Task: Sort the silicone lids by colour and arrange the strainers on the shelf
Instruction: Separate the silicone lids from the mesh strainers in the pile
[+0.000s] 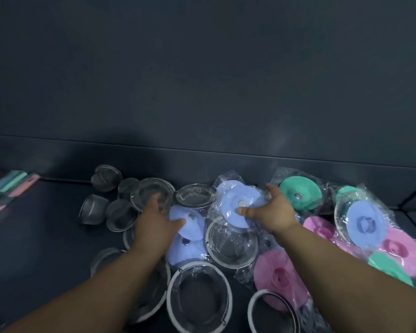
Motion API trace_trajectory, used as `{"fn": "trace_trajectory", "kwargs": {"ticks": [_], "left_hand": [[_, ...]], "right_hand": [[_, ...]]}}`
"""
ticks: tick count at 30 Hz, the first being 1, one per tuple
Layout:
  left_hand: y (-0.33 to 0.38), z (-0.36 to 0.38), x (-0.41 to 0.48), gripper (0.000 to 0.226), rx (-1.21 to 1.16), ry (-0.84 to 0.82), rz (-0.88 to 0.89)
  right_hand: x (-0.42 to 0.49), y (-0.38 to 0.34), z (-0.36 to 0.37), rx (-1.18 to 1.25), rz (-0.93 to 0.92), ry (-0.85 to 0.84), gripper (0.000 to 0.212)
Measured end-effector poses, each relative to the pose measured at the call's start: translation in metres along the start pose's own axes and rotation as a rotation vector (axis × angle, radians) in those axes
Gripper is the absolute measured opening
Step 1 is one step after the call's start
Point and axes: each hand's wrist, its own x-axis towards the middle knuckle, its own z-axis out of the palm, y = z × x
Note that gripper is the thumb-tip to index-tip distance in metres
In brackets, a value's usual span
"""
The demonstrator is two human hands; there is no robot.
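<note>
Way out at 9 o'clock there's a blurry row of packets (15, 186) in red, teal and pink, too smeared to say what they are. Next over is a clump of small strainers (106, 181), steel mesh cups tipped every which way on the dark shelf (46, 236).

The left hand (157, 219) grips a blue lid (190, 221), thumb on its face and fingers curled round the far edge. It's a flat round disc with a little metal stud in the middle. A second lid (185, 253), same blue, lies right under it at 6 o'clock, touching. Down at 6 o'clock of the view sits a big strainer (199, 299), pale rim, mouth up.

The right hand (274, 210) holds a bagged lid (235, 203), also blue. Its thumb presses near the stud and its fingers hook over the top edge. That lid is tilted and overlaps the rim of a mesh strainer (231, 243).

At 5 o'clock from that hand is a pink lid (279, 272) in clear wrap. At its 2 o'clock there's a green lid (300, 193), wrapped too.

Over at 3 o'clock a crinkly bag (370, 195) holds a stack (365, 222) of lids, blue on top with pink and green underneath.
</note>
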Motion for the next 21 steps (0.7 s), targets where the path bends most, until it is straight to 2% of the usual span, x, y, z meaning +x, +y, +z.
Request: {"fn": "trace_trajectory", "kwargs": {"ticks": [2, 5, 9, 12, 16, 19, 21], "left_hand": [[-0.001, 0.0, 0.0, 0.072, -0.174, -0.009, -0.08], [-0.002, 0.0, -0.004, 0.052, -0.353, 0.035, -0.149], [0.01, -0.007, -0.015, 0.032, -0.461, 0.12, -0.14], [0.027, -0.013, -0.029, 0.025, -0.471, 0.161, -0.054], [0.05, -0.011, -0.045, 0.019, -0.503, 0.13, 0.032], [0.065, 0.0, -0.053, 0.02, -0.578, 0.055, 0.023], [0.072, 0.012, -0.057, 0.018, -0.673, 0.001, -0.035]], "right_hand": [[0.002, 0.001, 0.002, 0.059, -0.02, 0.005, 0.102], [0.0, -0.001, 0.001, 0.224, -0.043, -0.003, 0.085], [-0.005, -0.006, -0.008, 0.44, -0.091, 0.01, 0.065], [-0.009, -0.01, -0.024, 0.527, -0.141, 0.035, 0.058], [-0.018, -0.007, -0.047, 0.623, -0.161, 0.035, 0.055], [-0.026, 0.001, -0.065, 0.76, -0.104, -0.017, 0.05], [-0.034, 0.008, -0.076, 0.85, -0.05, -0.111, 0.042]]}}
